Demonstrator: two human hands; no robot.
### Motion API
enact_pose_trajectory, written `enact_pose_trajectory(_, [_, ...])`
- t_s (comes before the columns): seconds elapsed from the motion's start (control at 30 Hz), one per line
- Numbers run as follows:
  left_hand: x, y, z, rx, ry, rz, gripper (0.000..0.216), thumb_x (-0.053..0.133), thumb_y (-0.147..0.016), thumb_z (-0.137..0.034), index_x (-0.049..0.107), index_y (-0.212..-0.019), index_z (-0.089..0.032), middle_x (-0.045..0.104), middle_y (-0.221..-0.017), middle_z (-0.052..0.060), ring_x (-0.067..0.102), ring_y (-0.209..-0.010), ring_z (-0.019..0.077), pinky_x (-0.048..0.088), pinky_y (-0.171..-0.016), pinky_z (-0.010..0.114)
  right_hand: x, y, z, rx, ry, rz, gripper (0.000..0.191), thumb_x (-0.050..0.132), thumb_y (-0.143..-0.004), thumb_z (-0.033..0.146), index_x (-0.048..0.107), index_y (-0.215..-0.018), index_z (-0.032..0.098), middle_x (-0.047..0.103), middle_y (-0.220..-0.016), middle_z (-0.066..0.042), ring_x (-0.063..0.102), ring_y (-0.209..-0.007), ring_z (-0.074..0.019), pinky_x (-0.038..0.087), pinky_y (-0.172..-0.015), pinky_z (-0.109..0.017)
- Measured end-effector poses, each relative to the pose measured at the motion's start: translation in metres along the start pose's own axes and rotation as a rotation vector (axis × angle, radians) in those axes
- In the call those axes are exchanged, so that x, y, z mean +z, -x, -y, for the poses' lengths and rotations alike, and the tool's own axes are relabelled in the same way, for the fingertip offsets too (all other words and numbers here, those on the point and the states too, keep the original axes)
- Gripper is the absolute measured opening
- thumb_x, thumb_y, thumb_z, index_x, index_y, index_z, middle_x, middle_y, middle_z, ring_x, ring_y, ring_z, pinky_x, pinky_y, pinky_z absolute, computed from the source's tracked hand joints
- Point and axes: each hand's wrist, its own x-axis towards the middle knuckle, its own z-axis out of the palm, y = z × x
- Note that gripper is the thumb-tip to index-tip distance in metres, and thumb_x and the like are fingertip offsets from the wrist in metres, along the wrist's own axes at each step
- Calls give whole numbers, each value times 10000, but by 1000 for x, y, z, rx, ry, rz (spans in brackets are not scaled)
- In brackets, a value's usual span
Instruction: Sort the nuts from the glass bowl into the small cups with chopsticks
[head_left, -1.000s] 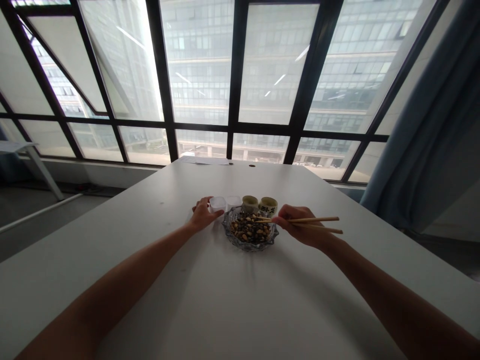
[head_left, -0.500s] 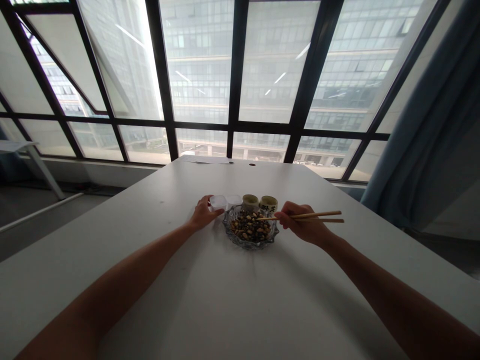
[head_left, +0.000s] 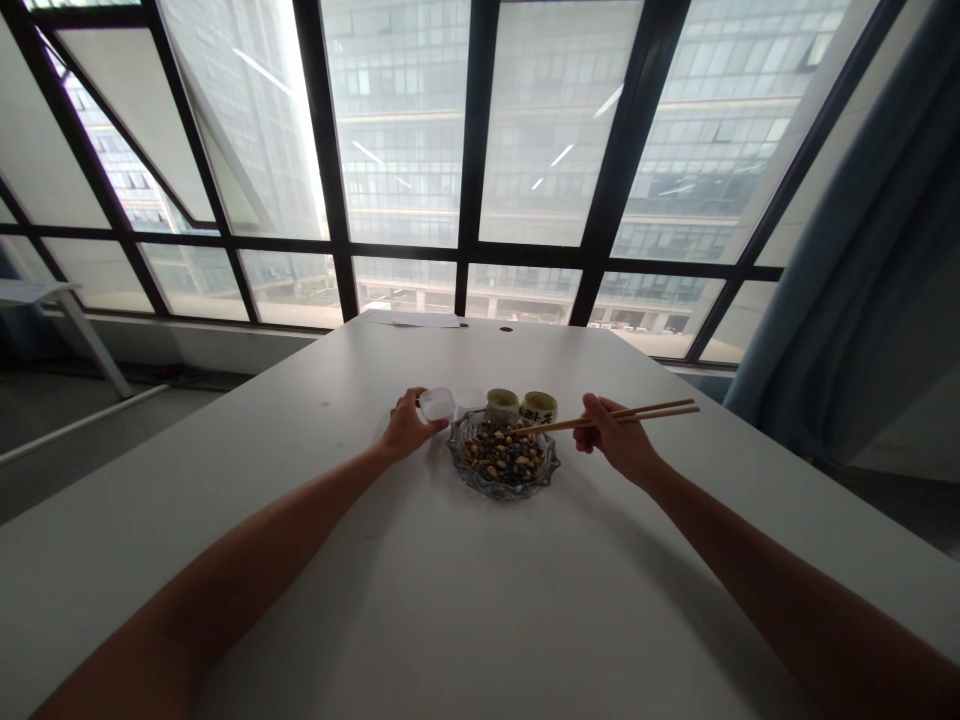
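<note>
- Surface: white desk (head_left: 465, 610), bare at the near side; both forearms extend over it from the lower corners.
- Glass bowl (head_left: 504, 492), clear with a scalloped rim, stands on the desk between the hands; it holds a mix of dark seeds and paler nuts (head_left: 504, 462).
- Right hand (head_left: 611, 435): fingers closed on a pair of wooden chopsticks (head_left: 559, 426), right of the bowl. Tips point left, at the mix near the bowl's far side; whether they pinch a piece is too small to tell.
- Left hand (head_left: 411, 424): thumb and fingers gripping a translucent plastic container (head_left: 437, 404), just left of the bowl's far rim.
- Second plastic container (head_left: 470, 400), beside the first, behind the bowl.
- Two ceramic cups (head_left: 502, 404), greenish inside, continue the row rightward; dark characters on the right one.
- Far end of desk: white paper (head_left: 416, 320), two dark round spots.
- Beyond: blue curtain (head_left: 840, 270) at right, dark-framed windows (head_left: 469, 150), multi-storey building outside.
</note>
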Motion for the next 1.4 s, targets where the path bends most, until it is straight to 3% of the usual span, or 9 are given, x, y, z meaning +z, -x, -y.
enact_pose_trajectory(0.13, [-2,1,-5,11,-16,-2,648,841,-625,-316,510,-1173,-214,641,-1128,84,610,-1067,276,458,-941,440,-1,-3,-6,83,-94,-39,595,812,-578,711,518,-637,198,618,-458,-17,546,-351,-131,396,-324,-220])
enact_pose_trajectory(0.27, [-3,2,-8,20,-31,1,664,841,-612,-263,500,-1181,-224,640,-1157,91,594,-1113,295,440,-976,466,-2,-2,-6,24,-25,-34,575,763,-644,724,518,-644,204,615,-470,-19,551,-360,-143,397,-333,-239])
enact_pose_trajectory(0.4, [-4,4,-9,34,-36,-12,665,832,-617,-237,497,-1191,-229,635,-1199,96,575,-1159,308,425,-998,481,-5,7,-1,-295,337,-12,490,617,-855,649,514,-653,215,631,-518,-22,577,-409,-145,429,-400,-256])
enact_pose_trajectory(0.57, [-5,4,-11,57,-33,-11,651,817,-627,-225,503,-1197,-231,624,-1234,95,559,-1179,305,419,-1005,480,0,23,14,-887,936,345,381,553,-967,406,536,-640,212,638,-580,-23,530,-474,-115,382,-476,-248])
enact_pose_trajectory(0.67, [-6,4,-12,57,-35,-10,654,819,-623,-221,508,-1199,-222,620,-1242,101,556,-1177,309,422,-1004,478,8,28,19,-999,1014,458,362,538,-979,350,537,-643,217,655,-633,-34,540,-523,-119,385,-503,-247])
enact_pose_trajectory(1.1, [-7,4,-13,58,-30,-6,651,821,-614,-209,524,-1193,-225,627,-1219,96,565,-1161,306,431,-999,475,14,32,19,-855,855,458,367,619,-927,422,545,-622,233,640,-614,-30,534,-505,-128,400,-494,-259])
enact_pose_trajectory(1.17, [-7,4,-13,57,-27,-4,651,823,-614,-210,524,-1193,-227,627,-1218,95,566,-1163,306,432,-998,475,16,33,16,-776,768,349,376,621,-921,459,557,-629,231,652,-600,-29,546,-488,-130,410,-484,-262])
enact_pose_trajectory(1.3, [-7,4,-13,56,-23,0,652,826,-619,-212,521,-1195,-223,625,-1220,96,567,-1166,305,429,-1003,473,24,30,12,-459,338,-83,432,576,-915,587,537,-671,233,636,-534,-13,571,-433,-146,443,-429,-271])
enact_pose_trajectory(1.4, [-6,4,-11,52,-20,3,648,825,-628,-222,518,-1198,-224,625,-1221,94,567,-1162,301,425,-1010,473,28,25,13,-306,109,-199,479,620,-851,653,508,-652,232,629,-511,-9,560,-389,-144,422,-373,-266])
